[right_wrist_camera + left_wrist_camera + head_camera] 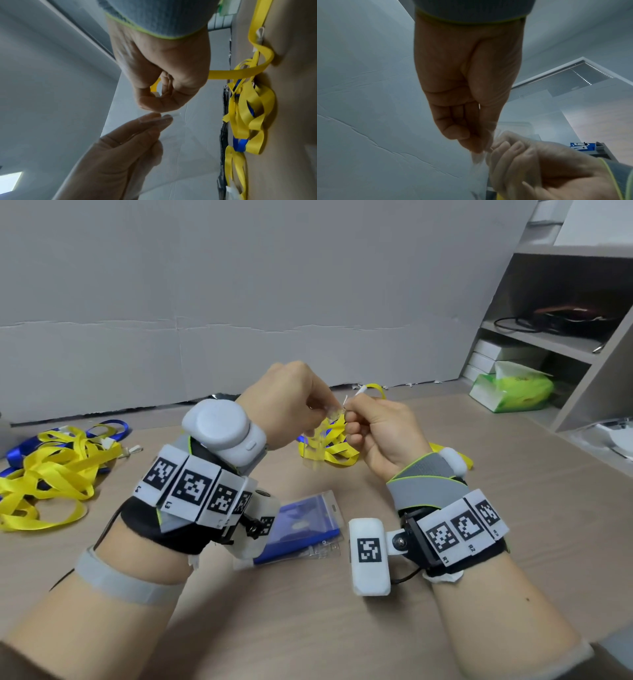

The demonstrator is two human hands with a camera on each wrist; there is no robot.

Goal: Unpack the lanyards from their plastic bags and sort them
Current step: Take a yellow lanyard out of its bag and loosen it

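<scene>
Wooden table (513,508): lanyard pile (51,467) left, blue sleeves (301,529) near; both hands' fingers (329,402) pinch plastic bag (315,440).

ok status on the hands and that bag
Left hand and right hand both pinching the clear plastic bag above the table. Yellow lanyard not yet out. Nothing blocking.

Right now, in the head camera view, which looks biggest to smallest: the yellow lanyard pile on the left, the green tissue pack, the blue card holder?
1. yellow lanyard pile
2. blue card holder, partly hidden by the wrist
3. green tissue pack, close to the holder; it sits farther away
</scene>
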